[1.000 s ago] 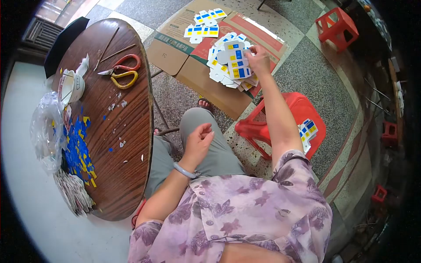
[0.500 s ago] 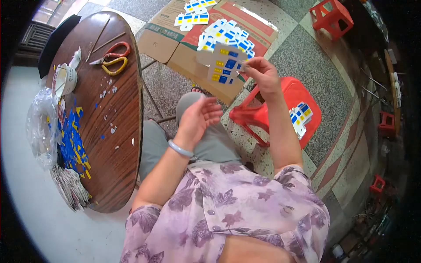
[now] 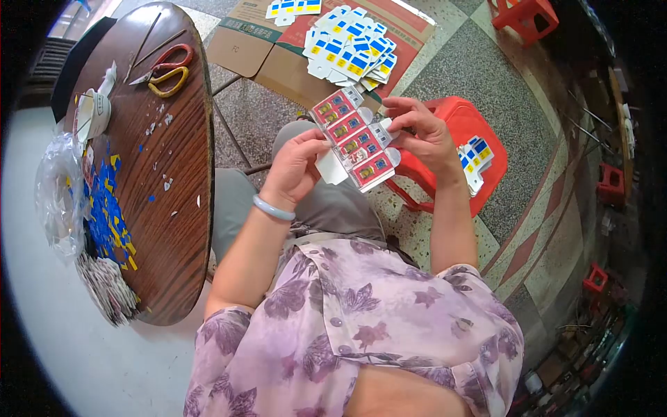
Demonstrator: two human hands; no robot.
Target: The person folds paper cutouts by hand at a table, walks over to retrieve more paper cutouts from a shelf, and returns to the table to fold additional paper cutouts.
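Above my lap, a flat die-cut card (image 3: pixel 353 139) with a red printed face turned up is held between both hands. My left hand (image 3: pixel 297 164) pinches its left edge, near a white flap. Fingers of my right hand (image 3: pixel 422 133) grip a tab on the card's right side. Beyond it, a loose pile of white cards with blue and yellow patches (image 3: pixel 351 48) lies on flattened cardboard (image 3: pixel 292 69). A small stack of similar cards (image 3: pixel 474 161) rests on the red stool (image 3: pixel 490 128), right of my right hand.
On the brown table (image 3: pixel 177 229) at left are scissors (image 3: pixel 165 71), thin sticks, a white bowl (image 3: pixel 94 115), blue and yellow scraps (image 3: pixel 108 208), a plastic bag (image 3: pixel 59 194) and a bundle of paper strips (image 3: pixel 108 288). Another red stool (image 3: pixel 524 21) stands at top right.
My right hand has brought a card from the pile towards my lap, and its red face now shows. My left hand has risen and taken hold of the card's left edge.
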